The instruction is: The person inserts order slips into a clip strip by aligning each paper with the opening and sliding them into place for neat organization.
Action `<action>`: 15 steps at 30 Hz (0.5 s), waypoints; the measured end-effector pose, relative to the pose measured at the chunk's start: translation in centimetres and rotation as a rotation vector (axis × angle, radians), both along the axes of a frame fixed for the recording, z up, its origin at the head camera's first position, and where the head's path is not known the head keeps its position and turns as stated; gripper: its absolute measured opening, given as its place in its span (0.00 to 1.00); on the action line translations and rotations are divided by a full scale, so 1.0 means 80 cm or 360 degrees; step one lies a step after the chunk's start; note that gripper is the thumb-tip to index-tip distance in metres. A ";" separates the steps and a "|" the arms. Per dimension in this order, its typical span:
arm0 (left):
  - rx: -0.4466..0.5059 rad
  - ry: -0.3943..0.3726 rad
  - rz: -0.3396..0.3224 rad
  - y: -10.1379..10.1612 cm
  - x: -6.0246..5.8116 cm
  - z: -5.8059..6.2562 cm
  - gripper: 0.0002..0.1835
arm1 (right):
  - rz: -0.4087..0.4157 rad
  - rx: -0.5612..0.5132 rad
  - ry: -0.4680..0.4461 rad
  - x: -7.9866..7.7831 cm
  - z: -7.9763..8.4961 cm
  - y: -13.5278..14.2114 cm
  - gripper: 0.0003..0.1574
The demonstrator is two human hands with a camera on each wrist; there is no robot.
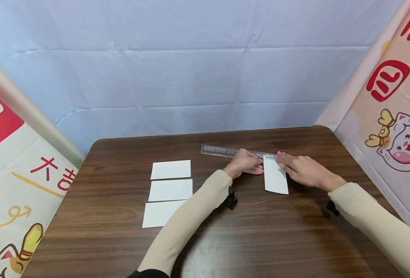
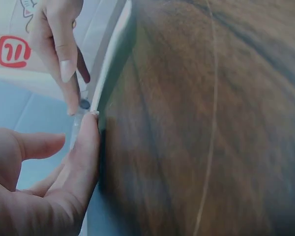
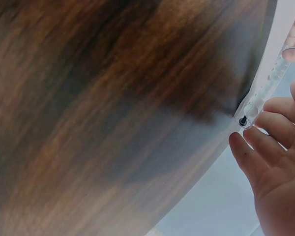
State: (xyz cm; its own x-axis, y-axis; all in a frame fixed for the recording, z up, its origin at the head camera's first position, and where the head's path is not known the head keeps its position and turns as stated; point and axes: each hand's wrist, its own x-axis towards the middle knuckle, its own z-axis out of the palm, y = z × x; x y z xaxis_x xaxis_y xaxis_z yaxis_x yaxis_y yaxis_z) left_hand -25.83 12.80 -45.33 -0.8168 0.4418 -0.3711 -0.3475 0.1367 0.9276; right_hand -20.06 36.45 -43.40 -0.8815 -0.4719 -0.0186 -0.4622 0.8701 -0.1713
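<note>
Wood-grain table (image 1: 267,239), creased pale-blue cloth (image 1: 177,77) behind | clear ruler (image 1: 216,150) at far edge of white rectangular card (image 1: 275,178) (three others (image 1: 171,190) leftward) | I see left hand (image 1: 245,161), right hand (image 1: 305,170) alongside, fingers loosely extended, ungrasping

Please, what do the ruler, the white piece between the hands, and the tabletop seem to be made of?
The ruler looks like clear, shiny plastic: the brown surface shows through it. The white piece seems matt paper or thin card, being thin and evenly white; I cannot tell which. The tabletop has brown grain and a soft sheen: perhaps wood, or a wood-look laminate.
</note>
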 end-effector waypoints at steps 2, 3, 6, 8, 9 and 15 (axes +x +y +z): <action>-0.0019 0.0028 -0.0014 -0.007 0.000 0.003 0.13 | 0.0000 0.0004 0.0002 -0.001 -0.001 0.000 0.29; -0.0032 0.0054 -0.0029 -0.011 0.000 0.005 0.14 | 0.0000 0.0005 0.0005 -0.001 -0.001 0.000 0.29; -0.0074 0.0161 -0.0071 -0.024 0.000 0.012 0.15 | -0.0004 0.0007 0.0011 -0.001 -0.002 -0.001 0.29; -0.0102 0.0224 -0.0092 -0.033 0.000 0.016 0.15 | -0.0001 0.0008 0.0010 -0.001 -0.002 -0.001 0.29; -0.0115 0.0249 -0.0106 -0.038 0.000 0.017 0.16 | -0.0002 0.0010 0.0007 -0.001 -0.002 -0.002 0.29; -0.0179 0.0367 -0.0114 -0.068 -0.005 0.022 0.17 | -0.0011 0.0012 0.0002 -0.001 -0.003 -0.002 0.30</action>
State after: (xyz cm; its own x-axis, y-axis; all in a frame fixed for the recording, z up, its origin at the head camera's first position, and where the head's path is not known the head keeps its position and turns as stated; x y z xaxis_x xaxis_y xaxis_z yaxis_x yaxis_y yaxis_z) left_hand -26.22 7.36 -43.60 -0.8535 0.4680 -0.2291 -0.1147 0.2600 0.9588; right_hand -20.11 36.27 -43.61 -0.8847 -0.4656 -0.0211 -0.4563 0.8745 -0.1641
